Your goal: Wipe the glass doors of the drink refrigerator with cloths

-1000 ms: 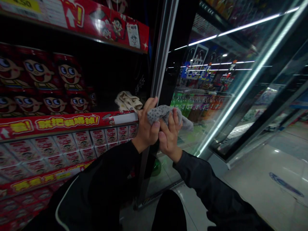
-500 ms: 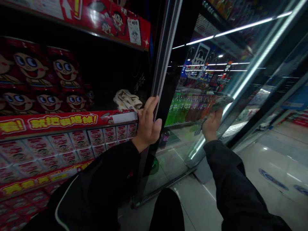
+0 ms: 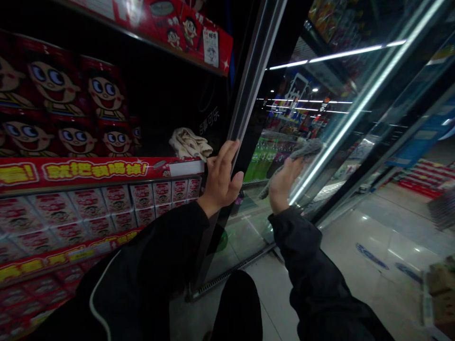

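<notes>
We see a grey cloth [image 3: 302, 150] of rough, nubbly fabric on the smooth, glossy glass door [image 3: 284, 113], whose frame [image 3: 256, 80] is bright metal. A cream cloth [image 3: 188, 144] looks soft and matt. The cartons [image 3: 117, 199] are shiny printed card, our sleeve [image 3: 313, 265] matt black fabric, and the floor tiles [image 3: 384, 227] polished.

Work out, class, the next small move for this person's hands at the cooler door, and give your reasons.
Probably slide the grey cloth along the glass door. The right hand holds it up against the pane, open-palmed, while the left hand rests on the door's dark frame, seemingly steadying it.
</notes>
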`<state>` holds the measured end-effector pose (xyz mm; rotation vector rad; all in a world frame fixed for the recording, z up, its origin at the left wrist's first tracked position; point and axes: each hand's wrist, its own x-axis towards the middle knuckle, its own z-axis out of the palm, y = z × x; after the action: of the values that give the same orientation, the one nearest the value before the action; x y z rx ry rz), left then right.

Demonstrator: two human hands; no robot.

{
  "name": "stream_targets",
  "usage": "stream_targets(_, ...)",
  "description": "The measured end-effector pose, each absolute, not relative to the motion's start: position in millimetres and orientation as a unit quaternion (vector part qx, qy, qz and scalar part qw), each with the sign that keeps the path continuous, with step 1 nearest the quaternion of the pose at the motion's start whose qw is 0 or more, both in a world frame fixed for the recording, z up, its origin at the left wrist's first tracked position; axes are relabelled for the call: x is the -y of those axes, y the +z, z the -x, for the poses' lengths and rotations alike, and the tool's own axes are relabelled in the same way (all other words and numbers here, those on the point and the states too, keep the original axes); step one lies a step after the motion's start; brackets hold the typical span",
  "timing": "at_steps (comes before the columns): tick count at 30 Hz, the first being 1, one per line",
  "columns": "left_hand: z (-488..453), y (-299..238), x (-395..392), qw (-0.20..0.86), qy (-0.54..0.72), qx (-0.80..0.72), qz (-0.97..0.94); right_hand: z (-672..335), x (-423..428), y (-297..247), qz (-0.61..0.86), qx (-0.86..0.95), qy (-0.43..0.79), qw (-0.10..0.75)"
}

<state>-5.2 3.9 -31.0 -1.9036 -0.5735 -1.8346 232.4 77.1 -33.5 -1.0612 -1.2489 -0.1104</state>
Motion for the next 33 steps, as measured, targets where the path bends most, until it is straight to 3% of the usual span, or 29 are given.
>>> stream_targets(7, 3.6, -32.3, -6.6, 0.225, -0.674, 0.218, 0.669, -116.3, -15.7, -82.6, 0.342, 0.632, -0.287, 0.633)
stream_targets(16, 6.3, -30.4, -5.3, 0.239, -0.666, 0.226, 0.669, -183.5, -49.4, -99.0, 0.174, 0.719, -0.411, 0.533)
stream_targets(19, 5.5, -29.9, -4.2, 0.239, -0.664, 0.236, 0.668, -231.2, -75.8, -105.9, 0.261, 0.757, -0.320, 0.507)
stream_targets(22, 4.8, -30.1, -4.1, 0.235, -0.666, 0.230, 0.669, -277.7, -95.9, -105.7, 0.430, 0.684, -0.144, 0.572)
stream_targets(24, 4.4, -30.7, -4.3, 0.234, -0.667, 0.227, 0.669, -303.4, -104.1, -98.1, 0.489, 0.607, -0.091, 0.620)
stream_targets(33, 4.6, -31.6, -4.0, 0.216, -0.663, 0.229, 0.679, -347.3, -118.6, -30.3, 0.521, 0.438, 0.042, 0.732)
